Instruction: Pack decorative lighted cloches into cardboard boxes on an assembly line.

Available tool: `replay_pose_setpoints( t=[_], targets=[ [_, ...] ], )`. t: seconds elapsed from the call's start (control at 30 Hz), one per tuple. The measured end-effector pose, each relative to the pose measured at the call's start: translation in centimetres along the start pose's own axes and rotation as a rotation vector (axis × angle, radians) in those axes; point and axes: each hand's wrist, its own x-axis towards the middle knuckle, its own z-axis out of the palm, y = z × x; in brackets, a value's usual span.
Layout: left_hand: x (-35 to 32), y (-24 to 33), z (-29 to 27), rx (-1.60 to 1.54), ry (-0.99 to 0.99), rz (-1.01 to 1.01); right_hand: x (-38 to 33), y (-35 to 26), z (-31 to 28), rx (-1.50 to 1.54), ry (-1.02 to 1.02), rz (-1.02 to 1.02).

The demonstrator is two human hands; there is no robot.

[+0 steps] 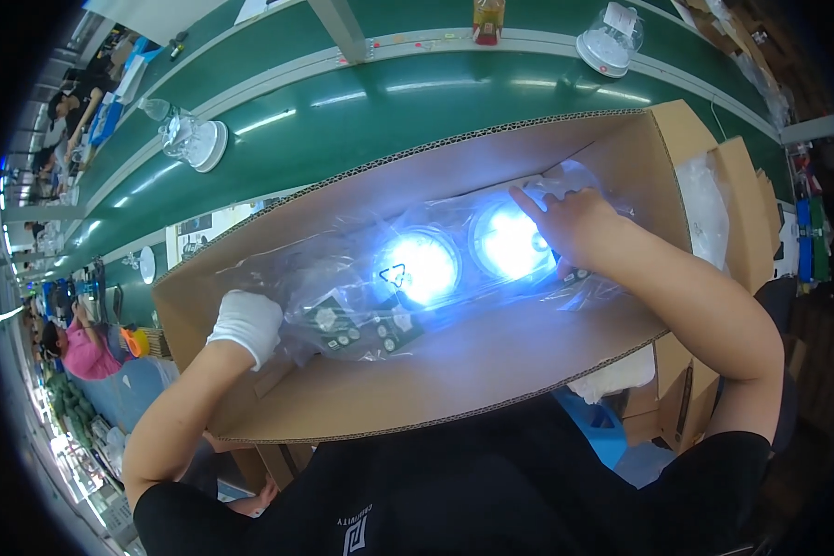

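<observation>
A long cardboard box lies open in front of me. Inside it, clear plastic bags cover two brightly glowing round lamps, a left lamp and a right lamp. Green-and-white printed cards show through the plastic on the left. My left hand, in a white glove, is curled at the box's left end beside the bag; its fingertips are hidden. Bare, my right hand reaches over the right lamp with the index finger stretched out and the thumb apart. Glare hides detail around the lamps.
Behind the box runs a green workbench. Clear-domed lamps with white bases stand on it, one at left and one at far right. A bottle is at the back. A blue stool and more cardboard are on the right.
</observation>
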Motion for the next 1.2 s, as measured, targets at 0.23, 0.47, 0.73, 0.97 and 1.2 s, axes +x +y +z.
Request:
replay_pose_setpoints(
  t=[0.23, 0.47, 0.73, 0.97, 1.2],
  targets=[
    [2.5, 1.2, 9.7, -0.048, 0.400, 0.073, -0.3, -1.5, 1.0, -0.280, 0.102, -0.004],
    [-0.9, 1.3, 1.2, 0.167, -0.211, 0.154, -3.8, -0.6, -0.9, -0.102, 0.352, -0.123],
    [-13.4, -4.9, -2.5, -0.628, 0.225, 0.177, -15.0, -7.8, -6.4, 0.278, 0.722, -0.398],
    [-13.7, -6.8, 10.3, -1.444, 1.469, -0.112, -13.1, -14.9, 0.5, 0.270, 0.948, -0.261],
    [-5.5, -4.3, 26.0, -0.923, 1.194, -0.413, -11.0, -20.7, -1.9, 0.221, 1.155, -0.455]
  ],
)
